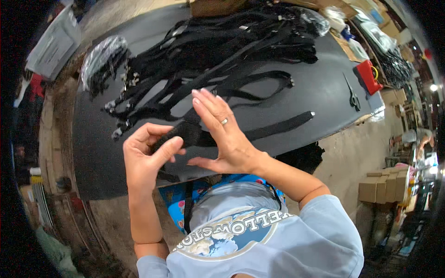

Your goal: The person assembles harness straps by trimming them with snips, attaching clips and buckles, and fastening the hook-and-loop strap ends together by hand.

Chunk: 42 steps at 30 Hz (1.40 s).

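My left hand [147, 150] is closed on a black strap [187, 132], thumb on the near side and fingers curled behind it. The strap looks bunched or folded at the hand; its exact shape is lost against other black material. Beside it, my right hand [225, 132] is raised with fingers stretched together and the thumb apart, and it grips nothing. Whether its palm touches the strap cannot be made out. A flat black strap [282, 126] with a shiny tip runs out to the right behind my right wrist.
A large heap of black straps [232, 51], some with metal ends, covers the far part of the dark table [324, 99]. Scissors [352, 95] and a red object [367, 76] lie at the right. A clear plastic bag [104, 58] sits far left. Cardboard boxes [384, 185] stand on the floor.
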Tool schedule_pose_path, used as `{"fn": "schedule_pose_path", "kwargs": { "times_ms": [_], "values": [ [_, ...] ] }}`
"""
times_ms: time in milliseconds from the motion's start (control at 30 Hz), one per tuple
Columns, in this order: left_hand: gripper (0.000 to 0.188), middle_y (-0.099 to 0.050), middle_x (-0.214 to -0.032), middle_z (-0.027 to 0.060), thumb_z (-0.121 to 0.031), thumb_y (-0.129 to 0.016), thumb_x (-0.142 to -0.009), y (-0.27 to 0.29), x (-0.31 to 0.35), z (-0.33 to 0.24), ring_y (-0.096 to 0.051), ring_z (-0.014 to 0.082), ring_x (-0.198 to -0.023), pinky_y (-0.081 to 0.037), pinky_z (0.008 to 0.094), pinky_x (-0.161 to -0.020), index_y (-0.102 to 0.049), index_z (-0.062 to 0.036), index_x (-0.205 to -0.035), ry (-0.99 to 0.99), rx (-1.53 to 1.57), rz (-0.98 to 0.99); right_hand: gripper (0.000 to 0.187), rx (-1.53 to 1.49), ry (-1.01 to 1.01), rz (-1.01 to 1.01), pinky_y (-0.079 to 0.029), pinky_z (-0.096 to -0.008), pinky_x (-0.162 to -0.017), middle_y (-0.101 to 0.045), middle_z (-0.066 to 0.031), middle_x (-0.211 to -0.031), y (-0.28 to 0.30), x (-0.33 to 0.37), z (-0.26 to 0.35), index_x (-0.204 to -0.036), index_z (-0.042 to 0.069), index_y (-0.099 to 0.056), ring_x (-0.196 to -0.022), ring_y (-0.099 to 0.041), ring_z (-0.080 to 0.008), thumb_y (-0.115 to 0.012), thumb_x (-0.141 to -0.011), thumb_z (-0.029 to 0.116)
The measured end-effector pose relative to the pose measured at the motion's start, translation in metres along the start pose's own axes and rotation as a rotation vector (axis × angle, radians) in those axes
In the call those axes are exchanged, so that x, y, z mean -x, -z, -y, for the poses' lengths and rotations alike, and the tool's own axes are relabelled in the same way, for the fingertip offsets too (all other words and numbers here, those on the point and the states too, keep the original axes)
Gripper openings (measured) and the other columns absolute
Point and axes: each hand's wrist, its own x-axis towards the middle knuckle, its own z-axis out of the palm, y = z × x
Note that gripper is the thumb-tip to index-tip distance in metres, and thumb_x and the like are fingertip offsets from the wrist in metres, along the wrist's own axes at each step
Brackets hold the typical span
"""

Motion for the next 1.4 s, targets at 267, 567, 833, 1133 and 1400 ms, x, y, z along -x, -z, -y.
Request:
{"fn": "schedule_pose_path", "kwargs": {
  "times_ms": [267, 567, 833, 1133, 1400],
  "values": [
    [0.031, -0.070, -0.089, 0.0154, -0.003, -0.078, -0.080, -0.042, 0.010, -0.045, -0.071, 0.0164, -0.079, -0.048, 0.0166, -0.051, -0.056, 0.0018, -0.101, -0.113, 0.359, 0.289, 0.074, -0.076, -0.196, -0.306, -0.032, -0.0448, -0.109, -0.061, -0.0135, -0.122, 0.041, 0.004, 0.010, -0.140, 0.004, -0.042, -0.116, -0.053, -0.0349, -0.068, -0.071, 0.000],
    [0.032, -0.069, -0.091, 0.0150, -0.001, -0.079, -0.077, -0.032, 0.029, -0.058, -0.071, 0.0196, -0.080, -0.053, 0.0209, -0.056, -0.055, 0.0012, -0.098, -0.259, 0.491, 0.319, 0.044, -0.279, -0.192, -0.287, -0.050, -0.0278, -0.083, -0.068, -0.0090, -0.100, 0.102, 0.015, 0.036, -0.113, 0.002, -0.063, -0.092, -0.066, -0.0170, -0.077, -0.071, -0.002],
    [0.021, -0.068, -0.095, 0.0085, -0.006, -0.075, -0.083, -0.025, 0.011, -0.002, -0.067, 0.0145, -0.086, -0.053, 0.0256, -0.067, -0.058, -0.0036, -0.094, -0.016, 0.451, 0.446, 0.053, -0.723, -0.063, -0.316, -0.047, -0.0284, -0.094, -0.062, -0.0089, -0.117, 0.123, -0.035, 0.082, -0.120, -0.003, -0.056, -0.105, -0.061, -0.0155, -0.070, -0.069, -0.003],
    [0.053, -0.066, -0.102, 0.0140, 0.008, -0.074, -0.076, -0.099, 0.002, -0.002, -0.069, 0.0265, -0.092, -0.054, 0.0407, -0.086, -0.051, 0.0022, -0.124, -0.210, 0.677, 0.618, 0.047, -0.893, -0.105, -0.459, -0.049, -0.0223, -0.084, -0.060, -0.0087, -0.108, 0.098, -0.084, 0.065, -0.118, -0.001, -0.059, -0.094, -0.059, -0.0116, -0.059, -0.073, -0.012],
    [0.032, -0.068, -0.092, 0.0078, 0.004, -0.076, -0.079, -0.125, -0.041, -0.043, -0.069, 0.0180, -0.076, -0.058, 0.0307, -0.071, -0.059, -0.0010, -0.106, -0.163, 0.523, 0.202, 0.075, -1.039, -0.165, -0.413, -0.039, -0.0361, -0.105, -0.049, -0.0163, -0.137, 0.113, -0.026, -0.007, -0.146, 0.000, -0.033, -0.122, -0.052, -0.0241, -0.072, -0.084, 0.014]
  ]
}}
